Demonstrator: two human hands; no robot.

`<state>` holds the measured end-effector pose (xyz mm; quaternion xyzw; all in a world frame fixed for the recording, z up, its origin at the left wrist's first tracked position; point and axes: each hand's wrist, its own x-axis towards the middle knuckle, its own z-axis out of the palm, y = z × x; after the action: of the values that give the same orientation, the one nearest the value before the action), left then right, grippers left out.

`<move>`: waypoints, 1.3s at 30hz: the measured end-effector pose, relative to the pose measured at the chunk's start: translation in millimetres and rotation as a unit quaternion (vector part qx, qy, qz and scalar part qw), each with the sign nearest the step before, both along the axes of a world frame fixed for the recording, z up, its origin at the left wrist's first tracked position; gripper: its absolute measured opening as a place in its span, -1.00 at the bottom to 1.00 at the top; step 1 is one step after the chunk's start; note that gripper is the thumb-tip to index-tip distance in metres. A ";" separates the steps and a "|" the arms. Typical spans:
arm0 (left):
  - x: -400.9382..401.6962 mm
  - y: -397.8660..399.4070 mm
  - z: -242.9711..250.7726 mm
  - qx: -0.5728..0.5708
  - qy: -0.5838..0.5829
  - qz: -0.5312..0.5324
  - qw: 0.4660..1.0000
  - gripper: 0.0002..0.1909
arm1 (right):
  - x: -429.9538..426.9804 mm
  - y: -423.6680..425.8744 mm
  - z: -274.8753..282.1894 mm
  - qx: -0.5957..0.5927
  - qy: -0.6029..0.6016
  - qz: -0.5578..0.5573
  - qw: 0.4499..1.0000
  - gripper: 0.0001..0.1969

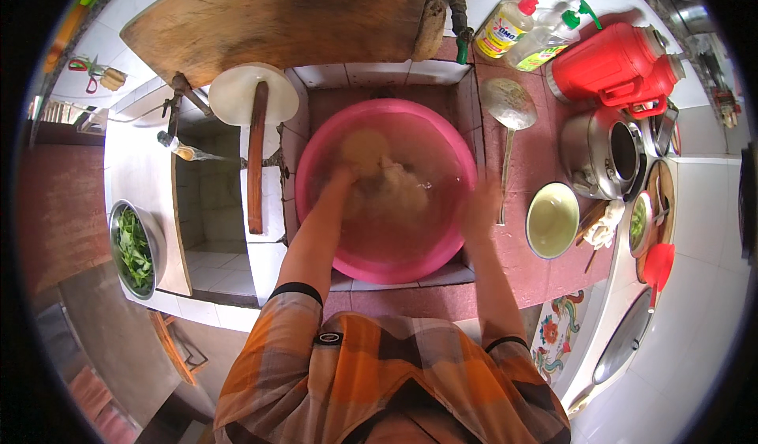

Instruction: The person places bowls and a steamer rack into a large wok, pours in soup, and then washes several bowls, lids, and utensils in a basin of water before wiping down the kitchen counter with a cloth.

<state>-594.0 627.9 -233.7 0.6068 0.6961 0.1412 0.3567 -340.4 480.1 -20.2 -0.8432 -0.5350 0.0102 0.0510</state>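
Observation:
A large pink plastic basin (398, 273) full of murky water stands in the tiled sink. My left hand (348, 174) dips into it, its fingers blurred by the water. Right at those fingertips is a round tan object (365, 147) under the surface; whether I grip it cannot be made out. A pale, crumpled, cloth-like thing (400, 183) lies in the water beside it. Motion blurs my right hand (482, 210), which is at the basin's right rim; its finger positions and any contact with the rim are unclear.
On the left are a long-handled ladle (256, 160), a running tap (177, 146) and a bowl of greens (135, 251). A metal skimmer (509, 109), enamel bowl (552, 220), metal pot (598, 154), red flasks (610, 59) and detergent bottles (503, 28) occupy the right. A wooden board (284, 18) leans behind.

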 end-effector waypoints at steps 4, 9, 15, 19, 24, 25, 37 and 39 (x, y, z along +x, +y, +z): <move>-6.9 -5.0 19.5 -0.017 -0.137 0.069 0.988 -0.46 | -92.1 3.9 -35.0 -0.053 0.121 0.190 0.973 -0.52; 0.1 -14.7 135.0 -0.047 -0.165 -0.009 0.985 -0.44 | -70.6 10.5 -113.1 -0.056 0.246 0.129 0.959 -0.58; -20.9 -52.1 167.1 -0.048 -0.067 -0.158 0.984 -0.45 | -59.8 19.2 -30.3 0.129 0.701 -0.124 0.691 -0.68; 2.7 -82.0 162.9 -0.075 -0.122 -0.218 0.965 -0.47 | -80.2 32.2 31.7 0.082 0.217 0.367 0.901 -0.58; 16.8 -101.1 145.9 -0.129 -0.216 -0.132 0.959 -0.46 | -89.8 28.6 -24.1 -0.202 0.326 0.241 0.892 -0.52; 14.3 -103.9 140.7 -0.141 -0.248 -0.074 0.956 -0.49 | -95.1 25.3 -31.2 -0.172 0.309 0.227 0.907 -0.56; 4.1 -115.9 117.5 -0.169 -0.343 0.187 0.905 -0.37 | -150.6 -39.7 -75.8 0.058 0.850 -0.428 0.301 -0.66; -2.2 -114.2 143.9 -0.129 -0.394 0.172 0.894 -0.33 | -129.5 -43.0 -66.8 -0.037 0.855 -0.287 0.430 -0.68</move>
<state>-596.2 513.7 -89.8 0.3211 0.6040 0.3364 0.6472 -469.8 437.1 -87.0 -0.5092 0.0564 0.7307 0.4512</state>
